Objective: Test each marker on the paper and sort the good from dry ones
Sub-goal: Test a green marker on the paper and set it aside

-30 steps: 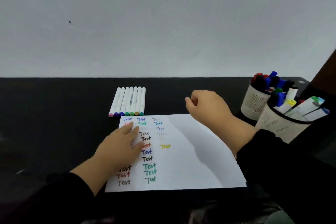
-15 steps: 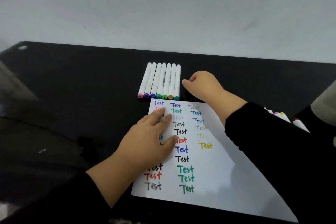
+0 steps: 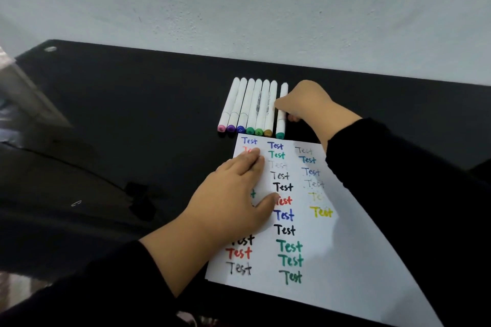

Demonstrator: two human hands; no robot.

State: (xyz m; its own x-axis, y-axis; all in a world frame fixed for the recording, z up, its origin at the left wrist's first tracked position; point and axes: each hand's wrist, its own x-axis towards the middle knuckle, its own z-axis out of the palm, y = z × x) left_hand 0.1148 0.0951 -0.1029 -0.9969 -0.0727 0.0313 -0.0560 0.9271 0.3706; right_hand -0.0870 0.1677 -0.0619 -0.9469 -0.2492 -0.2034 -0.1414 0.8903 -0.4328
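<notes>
The left hand [image 3: 233, 194] lies flat, steadying the paper [image 3: 345, 260]; the right hand [image 3: 305, 103] grips a teal-capped marker [image 3: 281, 119] (apparently to pull it from the row [image 3: 247, 103] beside it).

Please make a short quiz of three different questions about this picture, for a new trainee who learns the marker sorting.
1. True or false: the left hand lies flat on the paper.
2. Which marker does the right hand hold? A) the pink-capped one B) the teal-capped marker at the right end of the row C) the purple-capped one
3. Fill in: the row of markers lies on the black table just beyond the paper's ____ edge.

Key: 1 true; 2 B; 3 far (top)
</notes>
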